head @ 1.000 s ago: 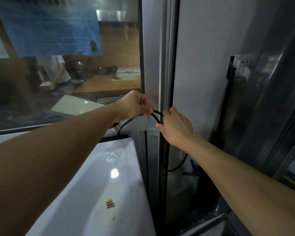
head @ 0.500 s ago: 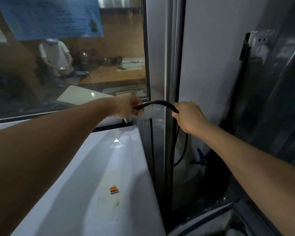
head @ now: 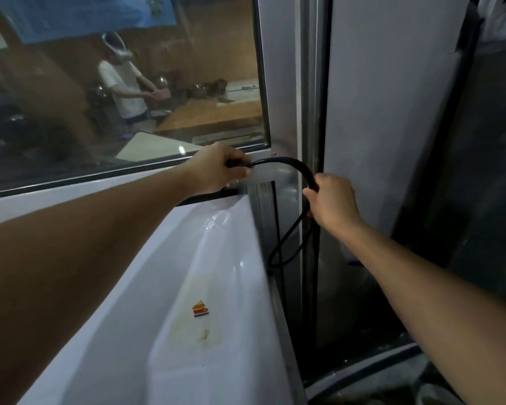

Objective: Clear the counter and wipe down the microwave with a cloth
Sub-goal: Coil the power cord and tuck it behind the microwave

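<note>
Head cam: both hands are on the black cord (head: pixel 287 163) behind the white microwave (head: pixel 193 287). Left hand (head: pixel 216 171) grips one end by the window (head: pixel 129 97), right hand (head: pixel 332 200) is wrapped round the bend, loop dangling below.

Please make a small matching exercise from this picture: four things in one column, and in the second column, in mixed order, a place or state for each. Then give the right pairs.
Things:
1. black cable
2. left hand
3. right hand
4. small coloured sticker

Places or states:
A. on the white microwave top
B. grips the cable beside the metal frame
C. arches between both hands
D. holds the cable end just under the window

Pairs: 1-C, 2-D, 3-B, 4-A
</note>
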